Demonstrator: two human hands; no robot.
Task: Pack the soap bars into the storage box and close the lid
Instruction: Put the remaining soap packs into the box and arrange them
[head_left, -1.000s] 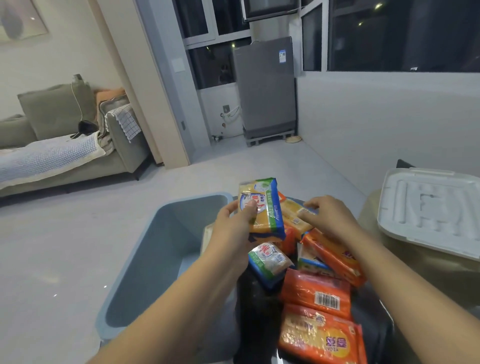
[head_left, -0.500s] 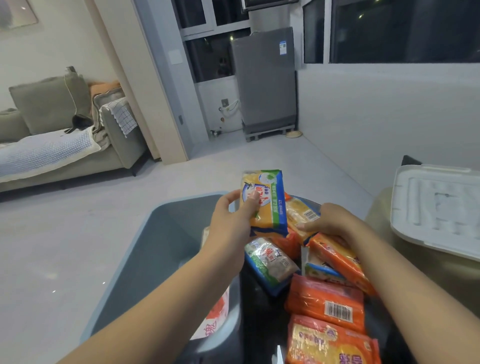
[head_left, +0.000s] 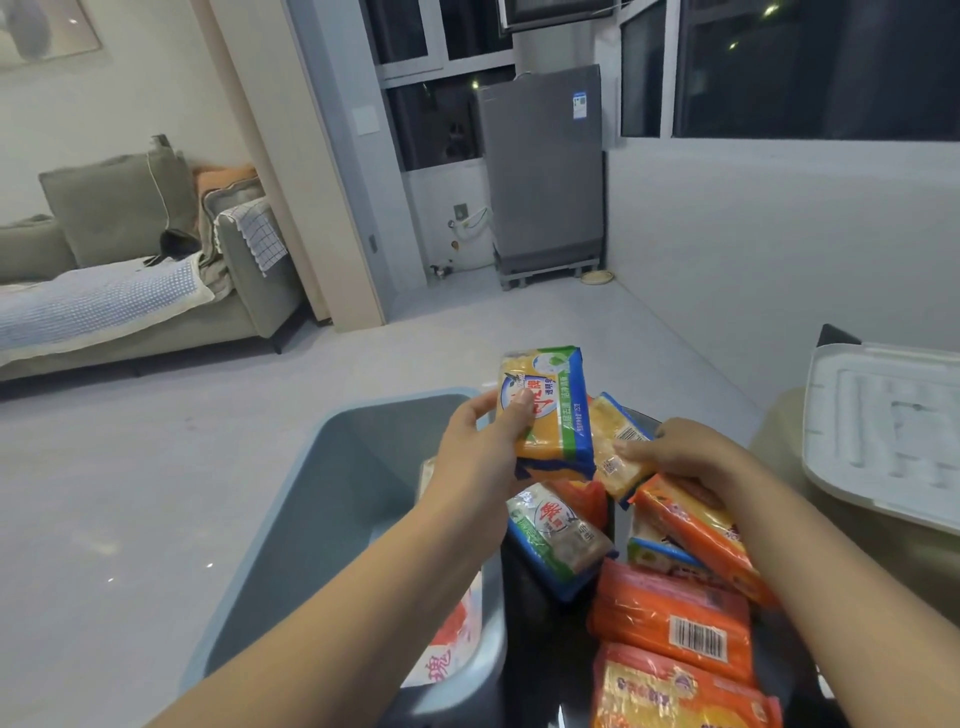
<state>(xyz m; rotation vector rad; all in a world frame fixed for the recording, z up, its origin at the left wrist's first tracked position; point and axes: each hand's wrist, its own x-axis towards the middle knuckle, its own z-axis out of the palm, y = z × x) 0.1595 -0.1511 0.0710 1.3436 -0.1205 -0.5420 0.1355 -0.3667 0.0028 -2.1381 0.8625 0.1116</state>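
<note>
yellow soap bar (head_left: 545, 415): lifted, upright | storage box (head_left: 332, 499): grey, open | lid (head_left: 883, 431): white, off, right

Single head-worn wide view, looking forward and down, close over hands (head_left: 582, 457) (room floor beyond)

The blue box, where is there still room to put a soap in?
The storage box is mostly bare between its far wall and the wrapped soap against its near right wall. The soap pile beside it is crowded; the left hand holds the yellow soap bar.
</note>
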